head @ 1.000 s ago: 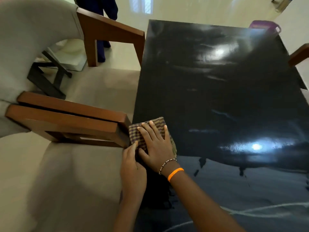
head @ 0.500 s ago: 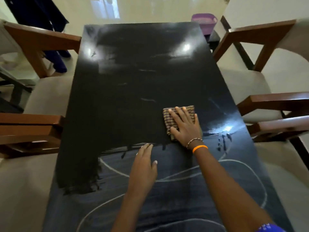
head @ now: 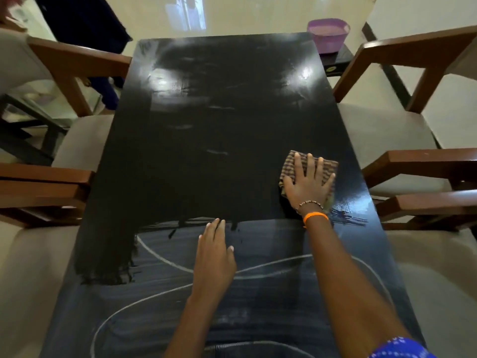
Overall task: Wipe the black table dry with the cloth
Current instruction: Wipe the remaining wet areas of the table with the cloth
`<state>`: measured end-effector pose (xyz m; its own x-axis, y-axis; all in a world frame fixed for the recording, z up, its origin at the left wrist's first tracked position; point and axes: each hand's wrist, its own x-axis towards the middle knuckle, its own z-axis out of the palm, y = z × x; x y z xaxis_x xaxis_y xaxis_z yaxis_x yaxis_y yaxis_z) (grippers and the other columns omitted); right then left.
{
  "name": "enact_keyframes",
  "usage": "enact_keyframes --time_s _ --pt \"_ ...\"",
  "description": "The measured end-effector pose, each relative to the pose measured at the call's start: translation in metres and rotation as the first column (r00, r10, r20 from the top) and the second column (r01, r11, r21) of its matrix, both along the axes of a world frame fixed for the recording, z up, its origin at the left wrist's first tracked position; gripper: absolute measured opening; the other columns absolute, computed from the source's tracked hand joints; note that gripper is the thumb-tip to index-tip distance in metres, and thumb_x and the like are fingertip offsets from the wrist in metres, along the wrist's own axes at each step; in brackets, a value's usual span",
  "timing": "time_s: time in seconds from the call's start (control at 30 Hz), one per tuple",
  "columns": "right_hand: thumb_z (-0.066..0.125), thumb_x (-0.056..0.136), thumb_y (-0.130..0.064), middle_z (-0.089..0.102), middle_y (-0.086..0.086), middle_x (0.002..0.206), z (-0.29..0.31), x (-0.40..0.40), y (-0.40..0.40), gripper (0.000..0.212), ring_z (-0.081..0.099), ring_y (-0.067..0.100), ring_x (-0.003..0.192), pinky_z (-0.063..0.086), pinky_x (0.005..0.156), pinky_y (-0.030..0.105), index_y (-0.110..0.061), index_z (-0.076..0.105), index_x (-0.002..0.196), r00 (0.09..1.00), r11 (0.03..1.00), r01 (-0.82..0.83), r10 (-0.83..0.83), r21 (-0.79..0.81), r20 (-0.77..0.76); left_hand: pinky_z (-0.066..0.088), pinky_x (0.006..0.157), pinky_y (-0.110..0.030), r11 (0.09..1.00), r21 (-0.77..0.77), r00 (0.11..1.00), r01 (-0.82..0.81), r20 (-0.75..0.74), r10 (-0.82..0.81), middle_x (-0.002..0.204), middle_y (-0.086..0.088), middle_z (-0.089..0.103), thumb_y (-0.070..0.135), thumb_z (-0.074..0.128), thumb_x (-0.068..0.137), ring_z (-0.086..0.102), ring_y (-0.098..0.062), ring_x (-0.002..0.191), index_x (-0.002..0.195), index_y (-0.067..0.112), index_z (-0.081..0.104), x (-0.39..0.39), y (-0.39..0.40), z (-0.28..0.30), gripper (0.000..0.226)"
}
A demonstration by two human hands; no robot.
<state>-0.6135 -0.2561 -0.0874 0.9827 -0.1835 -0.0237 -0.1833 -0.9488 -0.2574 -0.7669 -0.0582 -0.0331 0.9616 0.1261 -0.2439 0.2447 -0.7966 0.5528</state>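
The black table [head: 206, 130] runs away from me, glossy and dark in its far part, dull grey with pale curved streaks in the near part. A folded brown checked cloth [head: 291, 164] lies near the table's right edge. My right hand [head: 308, 182] presses flat on the cloth with fingers spread. My left hand [head: 214, 251] rests flat on the table's middle, fingers straight, holding nothing, at the border between the dark and grey parts.
Wooden armchairs with beige cushions flank the table: armrests at left [head: 44, 187] and right [head: 423, 166]. A purple basin [head: 327, 32] sits beyond the far right corner. A person in dark blue clothing [head: 85, 24] stands at the far left.
My right hand has swept the cloth from the table's left edge across to near the right edge. My left hand left the cloth and now rests on the table's middle.
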Motion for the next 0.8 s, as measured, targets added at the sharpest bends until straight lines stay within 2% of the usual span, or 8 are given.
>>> enact_keyframes --time_s 0.1,0.2,0.3,0.4,0.47,0.57,0.8 --pt "0.042 0.091 -0.047 0.009 0.003 0.160 0.002 0.016 0.075 0.066 -0.002 0.027 0.147 -0.005 0.111 0.063 -0.032 0.014 0.149 0.988 0.986 -0.156 0.157 0.052 -0.003 0.006 0.119 -0.033 0.997 0.016 0.997 -0.077 -0.012 0.077 0.154 -0.004 0.021 0.009 0.046 0.092 0.012 -0.017 0.144 0.145 0.008 0.020 -0.005 0.023 0.001 0.060" --pt "0.038 0.092 -0.053 0.005 0.004 0.160 0.007 0.024 0.156 0.066 -0.006 0.028 0.147 -0.009 0.111 0.063 -0.031 0.013 0.149 0.939 0.933 -0.337 0.342 0.125 -0.023 0.013 0.118 -0.037 0.991 0.032 0.991 -0.128 -0.030 0.129 0.152 -0.009 0.024 0.003 0.049 0.089 0.016 -0.021 0.143 0.144 0.005 0.023 -0.011 0.044 -0.001 0.060" --pt "0.038 0.091 -0.055 0.003 0.004 0.160 0.010 0.019 0.215 0.068 -0.006 0.028 0.147 -0.010 0.111 0.062 -0.030 0.012 0.149 0.822 0.823 -0.557 0.566 0.112 -0.070 0.015 0.117 -0.038 0.984 0.021 0.983 -0.178 -0.030 0.179 0.152 -0.011 0.025 0.001 0.051 0.088 0.018 -0.022 0.142 0.143 0.004 0.025 -0.014 0.051 -0.002 0.061" --pt "0.038 0.092 -0.054 0.007 0.001 0.160 0.008 0.018 0.221 0.065 -0.003 0.026 0.147 -0.006 0.113 0.060 -0.033 0.014 0.149 0.727 0.729 -0.681 0.684 0.071 -0.060 0.014 0.118 -0.037 0.989 0.033 0.989 -0.146 -0.032 0.147 0.153 -0.009 0.023 0.004 0.050 0.089 0.016 -0.020 0.143 0.144 0.006 0.023 -0.014 0.041 -0.001 0.061" --pt "0.040 0.091 -0.052 0.011 -0.002 0.159 0.007 0.023 0.202 0.063 0.001 0.023 0.147 -0.002 0.114 0.059 -0.036 0.017 0.148 0.727 0.726 -0.683 0.686 0.080 -0.017 0.011 0.118 -0.035 0.995 0.025 0.995 -0.097 -0.023 0.098 0.154 -0.007 0.020 0.006 0.050 0.090 0.013 -0.018 0.143 0.145 0.008 0.020 -0.010 0.029 0.001 0.062" --pt "0.042 0.090 -0.052 0.015 -0.004 0.159 0.007 0.033 0.155 0.062 0.003 0.021 0.147 -0.001 0.114 0.058 -0.038 0.020 0.146 0.795 0.790 -0.606 0.607 0.095 0.016 0.005 0.118 -0.030 1.000 0.015 1.000 -0.002 -0.003 0.002 0.155 -0.002 0.017 0.010 0.049 0.091 0.008 -0.014 0.144 0.146 0.011 0.018 -0.004 0.009 0.003 0.063" --pt "0.043 0.090 -0.052 0.017 -0.006 0.158 0.010 0.045 -0.019 0.062 0.006 0.019 0.147 0.007 0.115 0.058 -0.038 0.021 0.146 0.967 0.967 -0.253 0.253 -0.001 0.012 0.007 0.119 -0.031 0.985 -0.034 0.985 0.168 -0.025 -0.169 0.155 0.002 0.017 0.016 0.053 0.090 0.008 -0.012 0.144 0.146 0.015 0.021 0.003 -0.032 0.003 0.064"
